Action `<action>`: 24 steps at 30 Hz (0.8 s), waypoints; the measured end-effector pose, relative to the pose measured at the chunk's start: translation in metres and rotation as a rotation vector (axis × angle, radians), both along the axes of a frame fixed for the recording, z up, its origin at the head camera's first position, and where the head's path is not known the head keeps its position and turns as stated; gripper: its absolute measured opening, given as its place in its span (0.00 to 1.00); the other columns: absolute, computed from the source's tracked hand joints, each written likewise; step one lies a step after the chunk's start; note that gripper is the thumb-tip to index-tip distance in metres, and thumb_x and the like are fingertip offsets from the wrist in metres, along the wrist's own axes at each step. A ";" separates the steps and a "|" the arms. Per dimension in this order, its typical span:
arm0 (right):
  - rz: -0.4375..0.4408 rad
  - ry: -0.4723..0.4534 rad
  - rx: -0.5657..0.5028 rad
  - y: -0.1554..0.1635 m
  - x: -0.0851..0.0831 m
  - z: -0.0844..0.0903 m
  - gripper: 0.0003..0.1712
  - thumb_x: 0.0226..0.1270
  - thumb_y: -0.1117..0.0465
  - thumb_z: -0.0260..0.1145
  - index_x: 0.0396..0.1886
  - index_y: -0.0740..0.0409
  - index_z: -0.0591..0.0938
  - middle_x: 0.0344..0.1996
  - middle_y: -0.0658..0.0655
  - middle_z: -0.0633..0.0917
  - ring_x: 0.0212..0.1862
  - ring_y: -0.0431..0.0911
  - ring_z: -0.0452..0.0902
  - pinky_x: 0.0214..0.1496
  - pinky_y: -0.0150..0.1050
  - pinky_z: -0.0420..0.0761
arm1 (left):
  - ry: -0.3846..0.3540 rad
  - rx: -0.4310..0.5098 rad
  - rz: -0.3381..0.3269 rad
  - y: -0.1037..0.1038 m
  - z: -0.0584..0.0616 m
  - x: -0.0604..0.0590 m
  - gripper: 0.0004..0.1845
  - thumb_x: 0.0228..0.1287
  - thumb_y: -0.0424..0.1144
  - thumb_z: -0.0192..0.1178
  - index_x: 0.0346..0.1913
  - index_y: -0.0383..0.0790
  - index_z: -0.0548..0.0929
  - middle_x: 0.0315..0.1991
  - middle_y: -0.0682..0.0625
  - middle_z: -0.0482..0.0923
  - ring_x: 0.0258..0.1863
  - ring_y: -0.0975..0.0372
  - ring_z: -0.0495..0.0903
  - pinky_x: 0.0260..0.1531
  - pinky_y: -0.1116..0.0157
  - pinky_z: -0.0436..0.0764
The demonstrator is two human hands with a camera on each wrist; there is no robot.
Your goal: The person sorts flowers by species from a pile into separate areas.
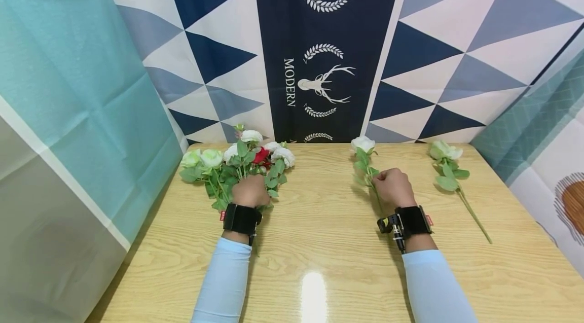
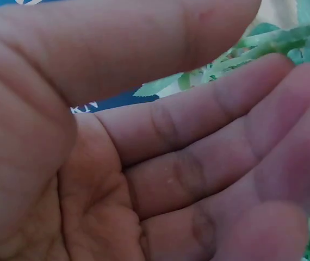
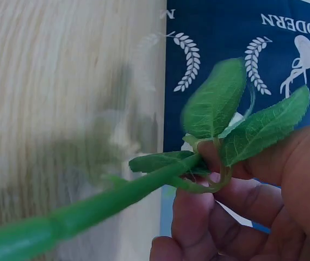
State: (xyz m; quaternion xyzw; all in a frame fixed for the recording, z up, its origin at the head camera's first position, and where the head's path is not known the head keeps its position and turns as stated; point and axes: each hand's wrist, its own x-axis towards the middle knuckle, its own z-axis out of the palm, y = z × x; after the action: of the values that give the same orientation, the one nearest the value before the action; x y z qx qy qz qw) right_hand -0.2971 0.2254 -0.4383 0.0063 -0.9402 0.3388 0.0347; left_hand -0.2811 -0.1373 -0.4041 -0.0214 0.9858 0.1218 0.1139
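While the right hand (image 1: pixel 393 187) lies on the surface (image 1: pixel 328 242), its fingers (image 3: pixel 198 217) are curled and pinch the green stem (image 3: pixel 90 209) of a white flower (image 1: pixel 363 143), just below two leaves. In the head view this flower points to 12 o'clock from the hand, with its bloom near the far edge of the surface and its stem running under the hand. The left hand (image 1: pixel 250 190) rests at the base of a bunch (image 1: pixel 237 160) of white, pale green and red flowers, whose blooms spread from 10 to 1 o'clock of it. In the left wrist view the palm and fingers (image 2: pixel 209 141) are only loosely bent, with green stems behind the fingertips; I cannot tell if the hand really grips the bunch. Both wrists carry a black band with a small camera, and the sleeves are light blue.

At 3 o'clock from the right hand, well apart, one more flower (image 1: pixel 444 151) lies flat, its stem pointing to about 5 o'clock. Behind the surface hangs a cloth (image 1: pixel 319 59) with blue and white triangles, a deer head and the word MODERN. A teal cloth (image 1: pixel 68 84) hangs at the left side.
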 end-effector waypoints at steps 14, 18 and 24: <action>0.012 -0.021 0.017 0.004 -0.004 -0.013 0.29 0.75 0.62 0.57 0.10 0.48 0.61 0.11 0.46 0.55 0.16 0.42 0.49 0.23 0.36 0.53 | -0.075 -0.028 -0.022 0.001 -0.004 -0.002 0.08 0.61 0.33 0.70 0.43 0.38 0.86 0.37 0.42 0.82 0.30 0.50 0.78 0.31 0.52 0.75; -0.025 -0.074 0.054 0.004 -0.004 -0.013 0.29 0.74 0.61 0.56 0.10 0.47 0.61 0.11 0.46 0.57 0.15 0.42 0.53 0.21 0.35 0.55 | -0.078 -0.018 -0.029 0.002 -0.002 -0.001 0.02 0.64 0.30 0.65 0.39 0.38 0.84 0.33 0.42 0.80 0.29 0.50 0.76 0.28 0.54 0.71; -0.062 -0.111 0.075 0.004 -0.002 -0.011 0.27 0.73 0.62 0.54 0.10 0.47 0.62 0.10 0.46 0.58 0.14 0.43 0.56 0.20 0.35 0.57 | -0.075 -0.005 -0.039 0.002 0.000 -0.001 0.03 0.64 0.30 0.64 0.33 0.37 0.83 0.28 0.43 0.79 0.26 0.51 0.76 0.25 0.55 0.72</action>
State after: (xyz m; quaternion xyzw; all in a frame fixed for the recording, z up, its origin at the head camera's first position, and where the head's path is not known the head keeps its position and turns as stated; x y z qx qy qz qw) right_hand -0.2992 0.2298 -0.4494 -0.0401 -0.9524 0.3022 -0.0075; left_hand -0.2817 -0.1348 -0.4042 -0.0071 0.9814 0.1161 0.1530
